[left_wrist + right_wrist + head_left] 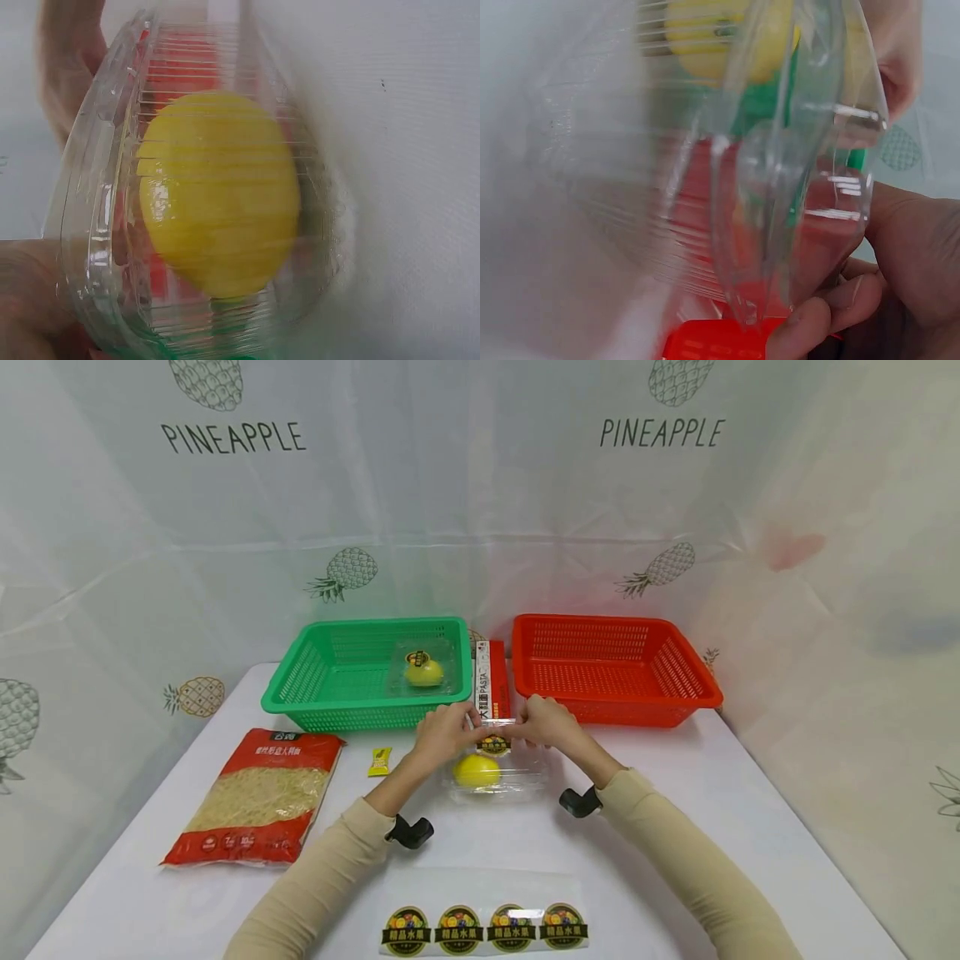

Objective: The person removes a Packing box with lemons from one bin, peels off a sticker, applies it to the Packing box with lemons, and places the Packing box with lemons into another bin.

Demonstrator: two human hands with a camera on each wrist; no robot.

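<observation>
A clear plastic fruit box (pixel 521 783) sits on the table between both hands, with a yellow lemon (pixel 477 771) inside its left half. On top, a round black and gold sticker (pixel 492 744) lies near the far edge. My left hand (pixel 446 732) grips the box at its far left, thumb reaching the sticker. From the far right, my right hand (pixel 553 725) holds the rim, its thumb also at the sticker. The right wrist view shows curled fingers (pixel 806 326) close under the rim. Ribbed plastic covers the lemon (pixel 221 195) in the left wrist view.
Behind stand a green basket (pixel 360 712) holding another boxed lemon (pixel 424 673), a red basket (pixel 622 710) and a pasta box (pixel 498 681) between them. A pasta bag (pixel 255 797) and small yellow packet (pixel 380 762) lie left. A sticker sheet (pixel 483 885) lies in front.
</observation>
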